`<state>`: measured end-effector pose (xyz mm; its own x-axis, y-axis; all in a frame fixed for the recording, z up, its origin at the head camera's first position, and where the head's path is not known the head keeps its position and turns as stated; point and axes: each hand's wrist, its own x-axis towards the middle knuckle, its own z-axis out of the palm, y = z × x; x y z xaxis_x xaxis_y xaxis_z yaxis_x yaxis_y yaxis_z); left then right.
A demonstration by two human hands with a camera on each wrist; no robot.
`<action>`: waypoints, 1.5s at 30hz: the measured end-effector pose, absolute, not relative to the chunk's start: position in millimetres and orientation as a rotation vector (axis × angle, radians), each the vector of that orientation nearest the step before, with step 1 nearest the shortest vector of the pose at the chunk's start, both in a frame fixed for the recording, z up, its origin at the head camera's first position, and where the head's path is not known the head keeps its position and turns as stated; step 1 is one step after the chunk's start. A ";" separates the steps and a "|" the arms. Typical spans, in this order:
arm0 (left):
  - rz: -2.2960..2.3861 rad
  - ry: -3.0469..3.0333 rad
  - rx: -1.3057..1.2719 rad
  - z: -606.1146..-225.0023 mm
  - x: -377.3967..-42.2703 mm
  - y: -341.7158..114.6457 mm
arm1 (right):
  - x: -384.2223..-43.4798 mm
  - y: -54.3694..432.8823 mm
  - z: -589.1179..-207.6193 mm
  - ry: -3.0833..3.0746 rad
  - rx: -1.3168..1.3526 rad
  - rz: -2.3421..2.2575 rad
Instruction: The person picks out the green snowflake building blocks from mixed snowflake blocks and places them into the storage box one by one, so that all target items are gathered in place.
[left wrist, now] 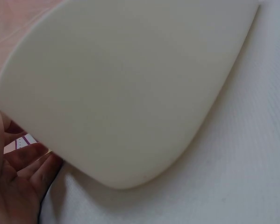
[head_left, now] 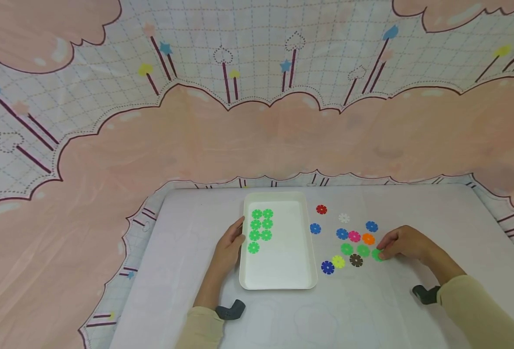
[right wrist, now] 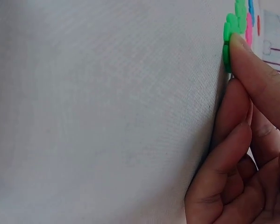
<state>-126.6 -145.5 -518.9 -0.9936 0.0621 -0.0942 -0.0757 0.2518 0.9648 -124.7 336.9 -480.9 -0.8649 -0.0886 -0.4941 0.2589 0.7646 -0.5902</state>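
Note:
My left hand (head_left: 227,247) grips the left side of a white rectangular tray (head_left: 289,252); the left wrist view shows its fingers (left wrist: 34,165) at the edge of the tray's pale outer wall (left wrist: 111,102). Inside the tray, several green snowflake discs (head_left: 255,224) lie in two columns along the left. To the right, my right hand (head_left: 407,245) pinches a green snowflake disc (head_left: 376,255) low over the table, with its fingertips partly covering it. Two more green discs (head_left: 363,250) lie just left of that one.
Loose snowflake discs lie between the tray and my right hand: several blue (head_left: 342,234), a red (head_left: 321,209), white (head_left: 344,218), pink (head_left: 354,236), orange (head_left: 368,239), brown (head_left: 356,260) and yellow (head_left: 338,261). A white cloth (head_left: 278,320) covers the table; a patterned drape (head_left: 257,135) hangs behind.

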 end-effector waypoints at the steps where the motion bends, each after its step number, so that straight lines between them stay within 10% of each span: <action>1: 1.853 2.397 -0.011 -518.7 -126.5 -145.4 | -124.4 336.7 -480.6 2.459 0.129 -0.921; 45: 1.856 2.396 -0.017 -522.6 -128.5 -146.2 | -121.0 341.2 -485.3 2.446 0.001 -0.924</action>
<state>-128.5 -146.2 -522.6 -0.9938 0.0590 -0.0941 -0.0764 0.2524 0.9646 -121.0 341.2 -485.3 -0.8642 -0.1773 -0.4708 0.1782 0.7672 -0.6162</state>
